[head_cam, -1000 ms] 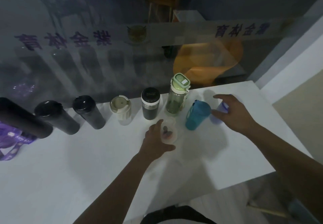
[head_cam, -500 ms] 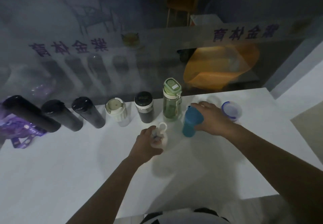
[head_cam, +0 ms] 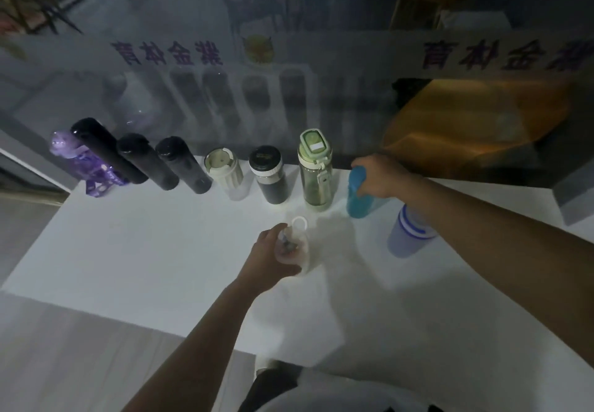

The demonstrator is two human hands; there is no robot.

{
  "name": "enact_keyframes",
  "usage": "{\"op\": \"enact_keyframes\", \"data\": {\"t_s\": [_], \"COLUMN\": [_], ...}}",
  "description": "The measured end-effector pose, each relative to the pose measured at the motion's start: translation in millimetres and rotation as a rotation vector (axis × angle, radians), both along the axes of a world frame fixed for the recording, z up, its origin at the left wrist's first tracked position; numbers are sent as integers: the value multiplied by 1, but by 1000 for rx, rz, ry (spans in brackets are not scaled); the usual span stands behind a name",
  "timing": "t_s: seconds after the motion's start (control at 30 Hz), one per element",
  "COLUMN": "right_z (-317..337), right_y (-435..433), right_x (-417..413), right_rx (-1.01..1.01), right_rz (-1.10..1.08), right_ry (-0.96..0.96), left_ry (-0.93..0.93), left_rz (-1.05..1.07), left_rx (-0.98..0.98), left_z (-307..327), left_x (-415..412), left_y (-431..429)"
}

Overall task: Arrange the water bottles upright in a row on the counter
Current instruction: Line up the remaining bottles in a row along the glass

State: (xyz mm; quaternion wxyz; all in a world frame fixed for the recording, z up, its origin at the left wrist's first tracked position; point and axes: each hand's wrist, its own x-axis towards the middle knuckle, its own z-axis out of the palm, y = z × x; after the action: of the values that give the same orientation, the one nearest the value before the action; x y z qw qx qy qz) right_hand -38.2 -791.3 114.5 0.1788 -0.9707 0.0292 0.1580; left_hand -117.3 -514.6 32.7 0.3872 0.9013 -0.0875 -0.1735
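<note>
White counter with a row of upright bottles along its far edge, against a glass partition. From the left: a purple bottle, three tall black flasks, a cream tumbler, a black-lidded flask and the green-lidded bottle. The right hand wraps over the top of the teal bottle, which stands just beside the green-lidded bottle at the row's end. A lilac cup stands nearer, apart from the row and partly behind the right forearm. The left hand closes around a small translucent bottle, in front of the row. Judged from its look, this clear plastic bottle is light and smooth-walled, so liable to tip; a grip round the body, below its loop handle, seems steadier than the loop itself. The teal bottle appears rigid; whether either holds liquid cannot be told.
</note>
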Motion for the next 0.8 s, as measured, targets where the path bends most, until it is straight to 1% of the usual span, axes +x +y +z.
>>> {"op": "enact_keyframes", "data": {"t_s": [0.13,0.43,0.67,0.73,0.8], "right_z": [-2,-9,-10,-4,0], "right_y": [-2,-14,-22,-27,-34], "right_x": [7,5,2,-8,-26], "right_rx": [44,56,80,133,211], "right_rz": [2,19,13,-44,-104], "right_ry": [-13,-24,-2,-60,-181], "left_ry": [-4,-13,45,63,79], "left_rz": [15,9,-10,-1,6], "left_rx": [-14,-30,-12,-22,-24], "left_z": [5,4,13,15,16], "left_x": [-11,-23,-25,-24,-26], "left_y": [-8,-21,-27,-27,-25]}}
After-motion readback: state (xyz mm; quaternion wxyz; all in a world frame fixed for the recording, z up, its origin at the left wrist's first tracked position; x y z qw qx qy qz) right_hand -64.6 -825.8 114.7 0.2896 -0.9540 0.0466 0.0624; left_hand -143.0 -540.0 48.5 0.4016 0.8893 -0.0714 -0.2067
